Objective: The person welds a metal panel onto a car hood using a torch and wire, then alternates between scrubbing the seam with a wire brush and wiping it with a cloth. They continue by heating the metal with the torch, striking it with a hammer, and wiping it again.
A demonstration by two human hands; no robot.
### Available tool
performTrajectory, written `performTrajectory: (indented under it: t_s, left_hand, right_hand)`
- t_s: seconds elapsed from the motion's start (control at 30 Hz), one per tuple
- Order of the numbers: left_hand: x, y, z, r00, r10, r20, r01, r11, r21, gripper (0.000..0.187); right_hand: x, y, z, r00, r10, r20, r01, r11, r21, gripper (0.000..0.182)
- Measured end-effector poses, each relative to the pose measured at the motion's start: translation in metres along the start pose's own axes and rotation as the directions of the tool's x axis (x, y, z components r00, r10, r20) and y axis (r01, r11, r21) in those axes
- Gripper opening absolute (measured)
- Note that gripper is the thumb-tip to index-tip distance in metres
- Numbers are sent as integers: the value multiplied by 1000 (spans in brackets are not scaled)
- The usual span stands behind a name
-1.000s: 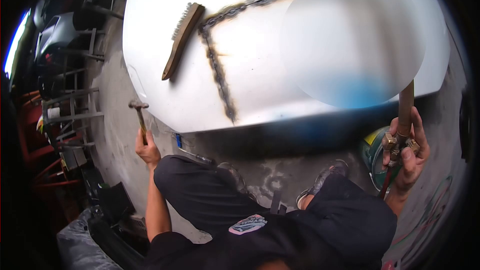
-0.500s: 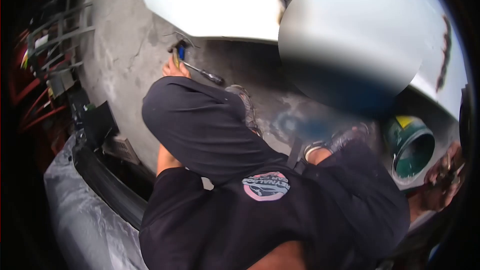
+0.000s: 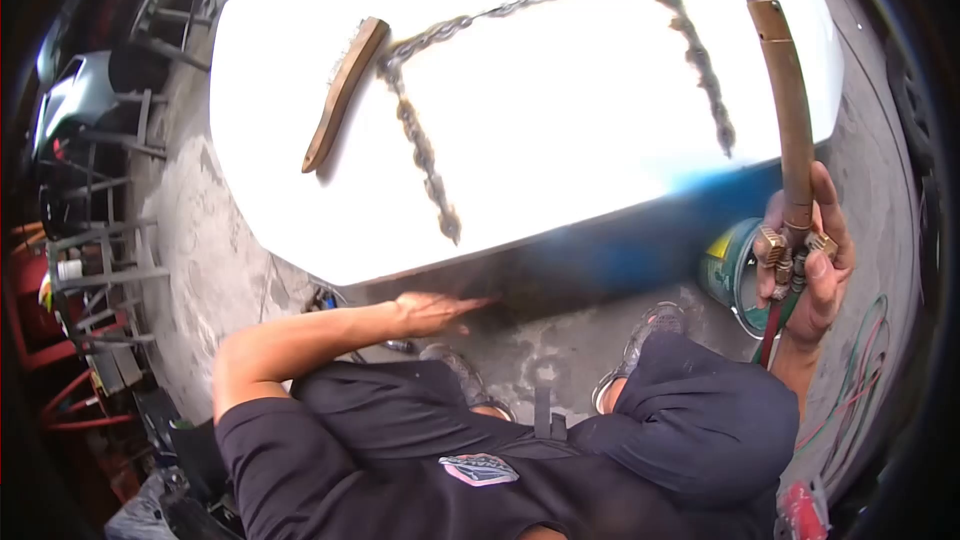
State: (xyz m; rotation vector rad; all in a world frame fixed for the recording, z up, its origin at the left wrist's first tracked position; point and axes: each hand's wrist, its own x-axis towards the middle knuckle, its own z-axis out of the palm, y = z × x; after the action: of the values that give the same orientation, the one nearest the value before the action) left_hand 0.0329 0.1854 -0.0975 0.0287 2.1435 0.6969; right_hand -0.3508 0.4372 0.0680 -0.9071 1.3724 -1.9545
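On the panel point(image 3: 560, 120), three sides of seam point(image 3: 424, 155) lie done, near side unseamed; our left hand point(image 3: 428, 313) extends empty, our right hand point(image 3: 824, 280) grips a torch point(image 3: 788, 110).

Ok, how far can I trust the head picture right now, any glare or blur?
Head view: glare washes out the white panel and fades the bristles of the brush; the left hand is blurred, the torch in the right hand fairly crisp; deep shadow below the panel's near edge; wide-lens bending, black corners.
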Motion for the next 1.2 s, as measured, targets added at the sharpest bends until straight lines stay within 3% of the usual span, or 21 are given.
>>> performTrajectory:
  t_s: [0.03,0.07,0.1,0.23,0.4,0.47,0.53,0.6,0.67,0.7,0.73,0.83,0.87,0.9,0.97,1.0,1.03,1.07,1.1,1.2]
  left_hand:
    - [17,-17,28,942,220,-252,-177,967,182,77]
    - [25,1,0,870,324,-371,-118,868,482,67]
    - [39,7,-6,857,320,-404,-104,875,473,65]
    - [69,13,-8,927,112,-359,-108,994,31,54]
    - [26,60,-50,933,42,-356,-94,987,-130,45]
    - [-7,89,-111,677,183,-713,-250,968,11,44]
    - [-14,80,-155,419,22,-908,-21,1000,14,43]
    - [-6,41,-186,200,-169,-965,222,967,-123,38]
    - [10,13,-219,107,-278,-955,368,903,-221,42]
    - [37,-22,-221,-6,-272,-962,423,871,-249,42]
    - [61,-19,-242,-5,-262,-965,453,860,-236,41]
    - [172,11,-326,-127,113,-985,404,913,53,43]
    - [206,16,-354,-108,152,-982,304,946,113,41]
    - [220,52,-388,71,59,-996,401,912,82,37]
    - [234,78,-400,48,308,-950,368,879,304,14]
    - [226,56,-388,76,354,-932,319,877,359,15]
    - [198,29,-363,81,370,-925,361,854,373,33]
    - [170,4,-340,36,288,-957,422,863,276,34]
    - [132,-12,-319,64,128,-990,400,905,143,34]
    - [43,-17,-280,97,-372,-923,595,765,-246,32]
  right_hand:
    - [0,-2,-3,1000,-9,-16,9,1000,2,71]
    - [0,0,-3,999,-15,-48,16,999,29,71]
    - [1,0,-4,997,-10,-74,15,998,57,72]
    - [6,3,-17,994,21,-108,-8,994,113,71]
    - [19,10,-30,996,38,-79,-24,984,174,73]
    - [22,12,-36,996,31,-84,-13,980,200,73]
    - [21,13,-43,993,52,-103,-38,990,134,81]
    - [20,15,-52,994,55,-97,-40,988,150,80]
    - [15,19,-69,996,60,-64,-48,983,176,80]
    - [13,19,-73,996,61,-72,-47,982,184,80]
    - [10,18,-76,993,71,-92,-51,978,201,80]
    - [13,22,-79,989,93,-119,-68,978,199,80]
    - [18,23,-80,991,74,-114,-52,982,183,79]
    - [23,23,-80,993,50,-109,-32,986,166,78]
    - [29,18,-75,991,86,-107,-57,967,248,81]
    - [27,18,-75,989,78,-126,-49,974,221,81]
    - [24,18,-78,985,67,-160,-35,981,191,81]
    - [20,17,-80,980,79,-184,-40,978,207,83]
    - [18,16,-83,976,87,-198,-42,975,218,83]
    - [14,15,-87,971,86,-221,-24,963,269,84]
